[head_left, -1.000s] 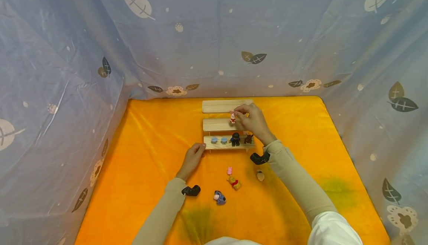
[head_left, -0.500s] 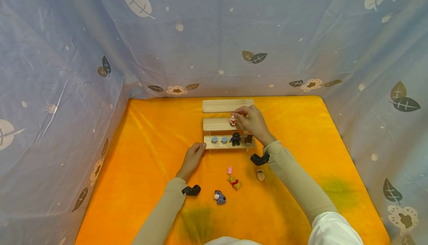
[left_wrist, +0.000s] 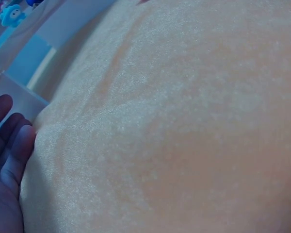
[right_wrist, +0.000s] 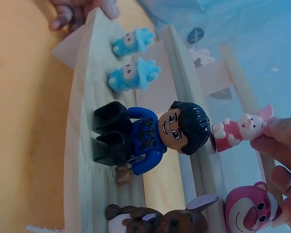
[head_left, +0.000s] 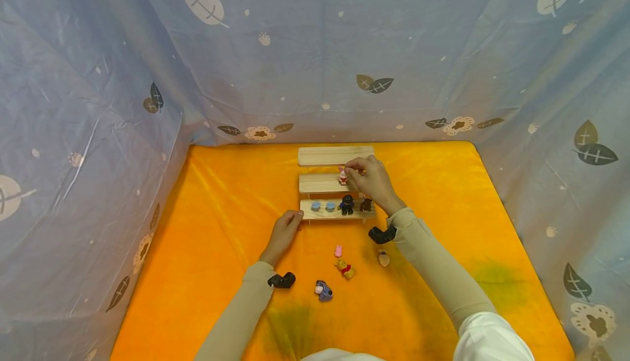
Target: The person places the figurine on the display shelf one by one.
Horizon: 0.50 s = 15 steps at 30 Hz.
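Three-tier wooden stand on orange cloth. Bottom step: two blue figures, dark-haired figure, brown figure. Middle step: right hand pinching pink piglet figure at its surface, not released. Left hand, fingers relaxed, steadies the stand's corner. Outstanding: four figures on cloth; top step unfilled.

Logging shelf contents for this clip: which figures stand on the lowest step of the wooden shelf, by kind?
Small blue figures: 2
Dark-haired block figure: 1
Brown animal figure: 1
Total: 4
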### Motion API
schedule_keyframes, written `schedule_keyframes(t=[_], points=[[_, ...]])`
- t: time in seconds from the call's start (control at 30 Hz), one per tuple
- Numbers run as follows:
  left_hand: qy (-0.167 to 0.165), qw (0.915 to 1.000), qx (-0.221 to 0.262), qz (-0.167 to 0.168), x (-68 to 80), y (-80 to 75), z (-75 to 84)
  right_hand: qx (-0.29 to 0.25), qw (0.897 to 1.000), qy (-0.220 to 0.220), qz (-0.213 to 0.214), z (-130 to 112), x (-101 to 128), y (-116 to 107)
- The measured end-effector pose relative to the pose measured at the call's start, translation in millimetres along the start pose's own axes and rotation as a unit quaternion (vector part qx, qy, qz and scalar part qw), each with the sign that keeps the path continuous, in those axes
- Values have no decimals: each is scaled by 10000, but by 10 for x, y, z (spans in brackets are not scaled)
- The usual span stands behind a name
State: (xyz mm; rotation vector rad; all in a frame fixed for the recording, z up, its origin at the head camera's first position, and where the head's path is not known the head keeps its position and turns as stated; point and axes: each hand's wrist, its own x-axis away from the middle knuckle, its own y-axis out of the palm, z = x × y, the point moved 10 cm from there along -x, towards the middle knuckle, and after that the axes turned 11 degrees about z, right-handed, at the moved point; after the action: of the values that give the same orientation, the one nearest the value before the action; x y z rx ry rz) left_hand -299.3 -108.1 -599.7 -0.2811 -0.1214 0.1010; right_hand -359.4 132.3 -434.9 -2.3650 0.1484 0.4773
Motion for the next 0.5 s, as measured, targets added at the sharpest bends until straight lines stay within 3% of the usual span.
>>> schedule_keyframes(t=[0.5], points=[[64,9999,106,-4,10,1,22,428,9980,-457,-15,-72,58,-10]])
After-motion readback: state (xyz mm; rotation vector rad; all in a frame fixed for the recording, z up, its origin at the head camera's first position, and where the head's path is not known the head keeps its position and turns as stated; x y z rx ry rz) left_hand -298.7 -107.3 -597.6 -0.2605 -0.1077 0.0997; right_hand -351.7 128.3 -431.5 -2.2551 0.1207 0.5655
